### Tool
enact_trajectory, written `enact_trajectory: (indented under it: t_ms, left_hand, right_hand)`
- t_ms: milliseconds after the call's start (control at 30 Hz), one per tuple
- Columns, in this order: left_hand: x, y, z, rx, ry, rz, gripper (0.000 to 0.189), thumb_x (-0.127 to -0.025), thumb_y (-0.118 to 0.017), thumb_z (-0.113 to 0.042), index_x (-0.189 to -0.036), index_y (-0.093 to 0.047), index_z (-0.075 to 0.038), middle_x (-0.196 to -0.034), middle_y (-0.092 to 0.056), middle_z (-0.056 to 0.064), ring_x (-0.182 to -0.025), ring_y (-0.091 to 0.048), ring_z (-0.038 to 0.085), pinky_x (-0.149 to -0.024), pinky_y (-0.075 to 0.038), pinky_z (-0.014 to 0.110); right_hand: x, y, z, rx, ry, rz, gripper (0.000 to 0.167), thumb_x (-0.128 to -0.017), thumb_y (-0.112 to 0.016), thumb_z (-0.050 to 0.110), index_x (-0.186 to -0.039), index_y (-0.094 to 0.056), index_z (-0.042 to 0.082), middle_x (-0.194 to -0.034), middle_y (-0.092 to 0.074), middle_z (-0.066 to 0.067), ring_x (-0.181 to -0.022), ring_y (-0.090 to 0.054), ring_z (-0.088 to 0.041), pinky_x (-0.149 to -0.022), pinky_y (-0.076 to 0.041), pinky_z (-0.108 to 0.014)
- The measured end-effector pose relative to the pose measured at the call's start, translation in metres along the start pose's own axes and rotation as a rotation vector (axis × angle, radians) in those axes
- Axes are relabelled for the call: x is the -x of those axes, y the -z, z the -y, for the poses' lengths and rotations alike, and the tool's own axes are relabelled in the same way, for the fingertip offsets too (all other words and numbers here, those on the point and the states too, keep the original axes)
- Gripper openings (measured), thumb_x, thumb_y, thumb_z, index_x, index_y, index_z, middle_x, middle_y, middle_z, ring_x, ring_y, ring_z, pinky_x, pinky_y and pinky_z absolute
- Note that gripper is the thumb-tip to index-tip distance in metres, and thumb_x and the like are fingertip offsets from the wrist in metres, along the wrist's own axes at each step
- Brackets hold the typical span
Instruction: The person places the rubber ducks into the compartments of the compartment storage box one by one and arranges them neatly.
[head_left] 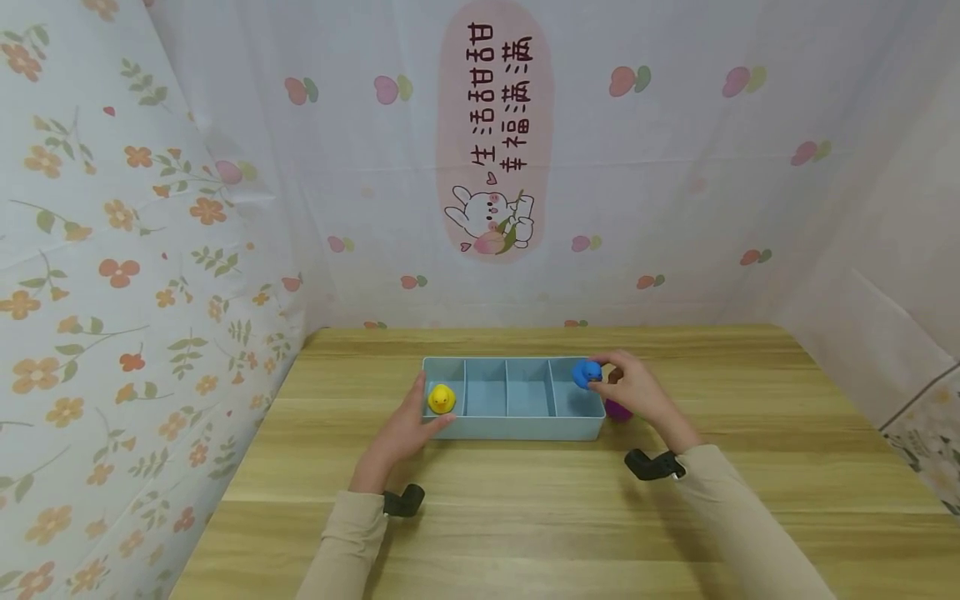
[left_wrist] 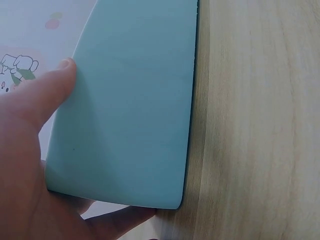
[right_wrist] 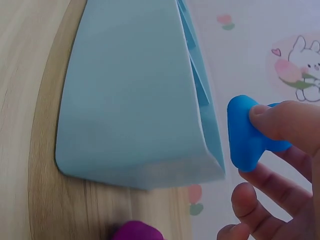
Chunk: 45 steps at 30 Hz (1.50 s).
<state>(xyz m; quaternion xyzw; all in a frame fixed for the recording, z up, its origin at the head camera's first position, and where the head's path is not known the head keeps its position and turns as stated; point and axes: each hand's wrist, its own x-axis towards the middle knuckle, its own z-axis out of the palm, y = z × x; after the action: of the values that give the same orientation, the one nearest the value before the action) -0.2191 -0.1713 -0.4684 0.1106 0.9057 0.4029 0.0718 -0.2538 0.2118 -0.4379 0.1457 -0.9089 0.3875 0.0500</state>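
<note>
A light blue storage box (head_left: 517,428) with several compartments in a row stands on the table. My left hand (head_left: 405,425) holds its left end, with the thumb on the near rim and the fingers around the end wall. In the leftmost compartment sits a yellow rubber duck (head_left: 442,400). Over the rightmost compartment my right hand (head_left: 637,392) pinches a blue rubber duck (head_left: 585,373) between thumb and fingers. The right wrist view shows this blue duck (right_wrist: 244,132) above the box's rim.
Just right of the box, a purple object (head_left: 618,410) lies on the wooden table (head_left: 525,517), partly hidden by my right hand. A brownish thing there is mostly covered. Patterned cloth (head_left: 360,167) hangs behind the table and along its sides.
</note>
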Motion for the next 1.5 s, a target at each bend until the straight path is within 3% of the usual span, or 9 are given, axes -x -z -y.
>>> enact_trajectory:
  t_ms: [367, 667, 967, 1500]
  left_hand:
    - [0.001, 0.0, 0.0, 0.007, 0.009, -0.001, 0.1, -0.09, -0.062, -0.045, -0.153, 0.005, -0.004, -0.16, 0.0, 0.016, -0.147, -0.011, 0.034, -0.118, -0.014, 0.05]
    - [-0.001, -0.001, 0.001, 0.013, -0.002, -0.013, 0.101, -0.09, -0.062, -0.045, -0.153, 0.006, -0.004, -0.16, 0.001, 0.016, -0.147, -0.011, 0.033, -0.118, -0.014, 0.049]
    - [-0.001, 0.0, 0.001, 0.011, 0.006, -0.014, 0.102, -0.089, -0.063, -0.046, -0.153, 0.005, -0.004, -0.16, 0.0, 0.016, -0.147, -0.011, 0.033, -0.118, -0.014, 0.048]
    - [-0.001, -0.001, -0.001, 0.015, 0.005, -0.017, 0.099, -0.09, -0.063, -0.042, -0.153, 0.003, -0.002, -0.16, -0.002, 0.017, -0.146, -0.012, 0.034, -0.118, -0.015, 0.05]
  right_hand:
    - [-0.007, -0.014, 0.009, -0.012, 0.034, 0.029, 0.038, -0.081, -0.075, 0.01, -0.115, -0.064, 0.0, -0.104, -0.06, -0.016, -0.076, -0.054, -0.022, -0.065, -0.047, -0.026]
    - [-0.012, -0.022, 0.015, -0.008, 0.077, 0.023, 0.037, -0.08, -0.076, 0.013, -0.114, -0.066, 0.003, -0.1, -0.061, -0.011, -0.073, -0.05, -0.016, -0.059, -0.043, -0.024]
    - [-0.017, -0.029, 0.027, -0.014, 0.084, 0.023, 0.037, -0.081, -0.076, 0.015, -0.116, -0.066, 0.004, -0.096, -0.059, -0.01, -0.077, -0.047, -0.019, -0.061, -0.039, -0.028]
    - [-0.024, -0.048, 0.048, -0.005, 0.118, 0.006, 0.036, -0.077, -0.079, 0.013, -0.11, -0.068, 0.002, -0.095, -0.063, -0.012, -0.076, -0.052, -0.021, -0.059, -0.039, -0.025]
